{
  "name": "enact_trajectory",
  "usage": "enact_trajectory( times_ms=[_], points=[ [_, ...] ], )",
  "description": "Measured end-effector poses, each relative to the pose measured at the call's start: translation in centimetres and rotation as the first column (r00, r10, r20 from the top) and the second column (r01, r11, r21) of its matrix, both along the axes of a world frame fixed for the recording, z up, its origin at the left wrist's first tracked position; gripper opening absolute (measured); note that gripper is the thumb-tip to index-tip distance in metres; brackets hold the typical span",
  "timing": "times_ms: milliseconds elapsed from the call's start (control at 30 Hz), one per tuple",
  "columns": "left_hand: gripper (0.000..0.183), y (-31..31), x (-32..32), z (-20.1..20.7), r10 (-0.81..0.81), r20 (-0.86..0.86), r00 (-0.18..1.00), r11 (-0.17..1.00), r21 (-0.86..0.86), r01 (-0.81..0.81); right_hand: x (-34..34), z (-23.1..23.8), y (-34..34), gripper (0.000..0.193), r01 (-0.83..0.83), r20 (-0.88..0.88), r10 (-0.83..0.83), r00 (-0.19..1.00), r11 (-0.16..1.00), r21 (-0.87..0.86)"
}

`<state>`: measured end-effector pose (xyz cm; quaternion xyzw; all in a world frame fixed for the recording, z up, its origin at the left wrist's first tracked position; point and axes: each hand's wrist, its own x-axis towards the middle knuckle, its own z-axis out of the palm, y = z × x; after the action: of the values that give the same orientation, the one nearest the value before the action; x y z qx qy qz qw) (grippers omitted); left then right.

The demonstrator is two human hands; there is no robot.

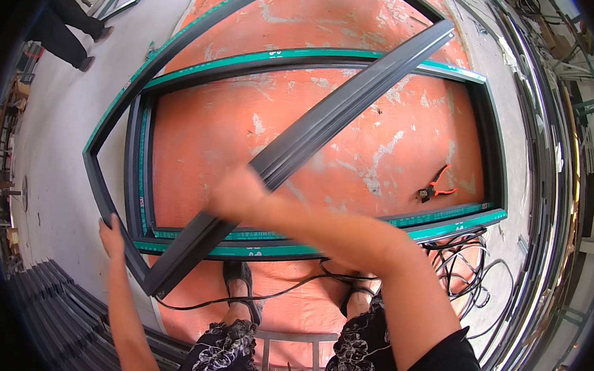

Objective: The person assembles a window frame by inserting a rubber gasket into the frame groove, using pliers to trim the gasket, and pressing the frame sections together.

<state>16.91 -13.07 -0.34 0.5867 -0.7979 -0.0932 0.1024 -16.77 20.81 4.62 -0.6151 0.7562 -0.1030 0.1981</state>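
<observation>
A dark grey rectangular metal frame with green tape along one edge slants across the view. Its long near side, a grooved bar (349,104), runs from lower left to upper right. My right hand (239,192), smeared by motion, is closed over that bar left of the middle. At the frame's short left side, my left hand (112,237) grips the bar near the lower corner, its thumb up. Beneath lies a second dark frame (485,119) with green tape, partly covered by the slanted one.
Orange-handled pliers (436,187) lie inside the lower frame on the worn orange board (301,124). Black cable (465,267) coils at right and trails past my feet. Dark bars are stacked at lower left (58,314); long profiles line the right. Another person's legs (65,28) stand far left.
</observation>
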Motion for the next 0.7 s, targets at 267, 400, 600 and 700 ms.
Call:
enact_trajectory(
  times_ms=[267, 400, 600, 700],
  points=[
    [0.069, 14.8, 2.5, -2.5, -0.020, -0.073, 0.997, 1.000, 0.002, 0.021, -10.4, -2.9, 6.8, 0.042, 0.176, -0.133, -0.218, 0.967, 0.946, -0.272],
    [0.065, 16.7, 2.4, -1.7, 0.110, 0.012, 0.994, 0.991, 0.075, -0.111, -7.9, -3.7, 8.2, 0.042, 0.213, -0.112, -0.234, 0.966, 0.961, -0.176],
    [0.062, 12.0, 8.7, -2.4, -0.030, -0.018, 0.999, 0.999, 0.019, 0.030, -0.7, -3.4, 11.3, 0.032, 0.144, -0.099, -0.155, 0.983, 0.983, -0.110],
    [0.062, 10.2, 9.4, -2.1, -0.092, -0.028, 0.995, 0.995, 0.034, 0.093, 2.0, -3.1, 13.3, 0.034, 0.177, -0.065, -0.186, 0.980, 0.976, -0.129]
  ],
)
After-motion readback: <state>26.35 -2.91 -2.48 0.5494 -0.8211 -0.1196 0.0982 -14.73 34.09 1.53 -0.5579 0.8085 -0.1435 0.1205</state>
